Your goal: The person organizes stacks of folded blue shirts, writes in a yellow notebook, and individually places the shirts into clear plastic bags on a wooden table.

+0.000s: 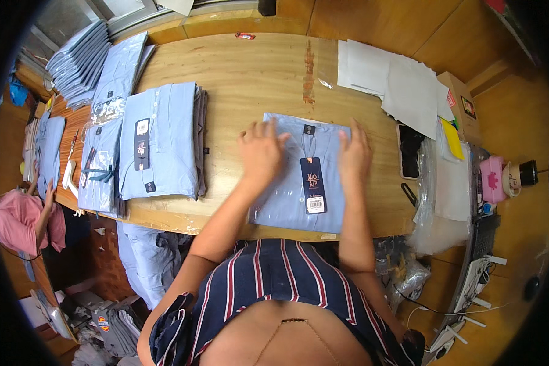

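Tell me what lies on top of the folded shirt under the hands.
On the shirt lie the left hand, the right hand and a dark hang tag on a string. The hands cover the shirt's shoulders; its collar button shows between them.

Bright, even daylight, soft shadows; fisheye bends edges, corners vignetted black.

A garment packing room is shown. A long wooden table [244,73] is covered with folded blue shirts [158,140], tagged and partly bagged, and more stacks [79,61] are seen at its far end. White sheets [396,82] and plastic bags [436,201] are kept alongside, and clothes [146,259] are heaped below.
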Available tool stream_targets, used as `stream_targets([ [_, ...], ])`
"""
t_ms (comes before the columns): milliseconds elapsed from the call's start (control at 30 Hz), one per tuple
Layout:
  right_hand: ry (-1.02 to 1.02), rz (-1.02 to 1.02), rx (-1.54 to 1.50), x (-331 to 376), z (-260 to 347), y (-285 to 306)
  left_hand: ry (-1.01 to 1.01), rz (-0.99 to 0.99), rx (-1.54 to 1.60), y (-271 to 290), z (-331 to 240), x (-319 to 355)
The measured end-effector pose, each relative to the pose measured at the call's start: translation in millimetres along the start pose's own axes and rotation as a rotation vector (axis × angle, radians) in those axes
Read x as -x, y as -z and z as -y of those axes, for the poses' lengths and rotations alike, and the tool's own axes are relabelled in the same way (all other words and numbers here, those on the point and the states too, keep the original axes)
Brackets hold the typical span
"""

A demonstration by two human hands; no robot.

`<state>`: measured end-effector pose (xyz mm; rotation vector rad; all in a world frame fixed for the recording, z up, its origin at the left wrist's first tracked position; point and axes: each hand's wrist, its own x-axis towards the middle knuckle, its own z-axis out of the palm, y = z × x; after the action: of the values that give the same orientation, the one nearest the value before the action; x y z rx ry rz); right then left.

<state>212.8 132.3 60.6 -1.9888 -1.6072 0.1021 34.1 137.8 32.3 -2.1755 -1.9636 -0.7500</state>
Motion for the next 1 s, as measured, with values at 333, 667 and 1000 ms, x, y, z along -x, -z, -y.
stream_targets([
  [333, -0.015, 0.194, 0.342, 14.6, 12.1, -65.0, 0.039, 0.374, 0.091, -27.1, -45.6, 14.0],
  [667, -0.022, 0.287, 0.35, 13.5, 10.9, -66.9, 0.054, 0.454, 0.045, -32.7, -46.0, 12.1],
  [1000, 0.062, 0.319, 0.388, 3.6, 5.1, -66.9, 0.017, 0.401, 0.143, -33.8, -38.7, 12.9],
])
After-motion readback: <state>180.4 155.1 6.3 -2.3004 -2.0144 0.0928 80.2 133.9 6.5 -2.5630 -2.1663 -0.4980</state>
